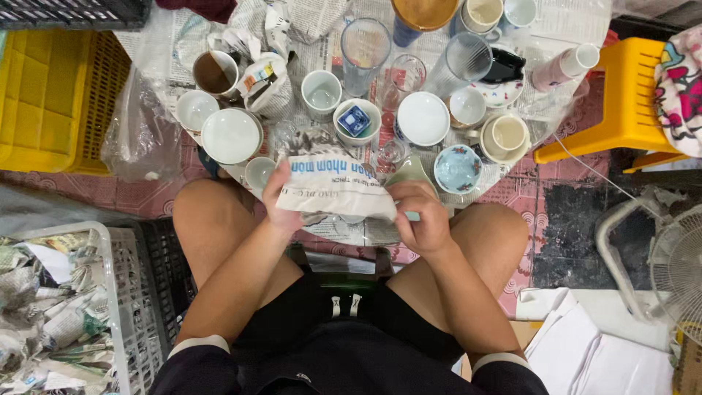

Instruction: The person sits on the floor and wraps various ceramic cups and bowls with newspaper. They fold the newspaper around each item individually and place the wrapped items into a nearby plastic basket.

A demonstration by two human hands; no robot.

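Newspaper sheet [333, 186]: grey-white with blue lettering. Small bowl [458, 168]: pale blue, floral pattern. White cup [357, 121] holding a dark blue square object. Plates [231, 135] and mugs [322, 91]: plain white. Stool [629, 95] and crate [44, 95]: yellow. Floor tiles [526, 194]: red, patterned. Basket [131, 292]: white.

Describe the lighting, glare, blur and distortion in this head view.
Head view: even indoor light with soft shadows; mild glare on the white bowl and clear glasses; wide-angle stretching at the edges, seen on the fan; the newspaper sheet between left hand and right hand is sharp.
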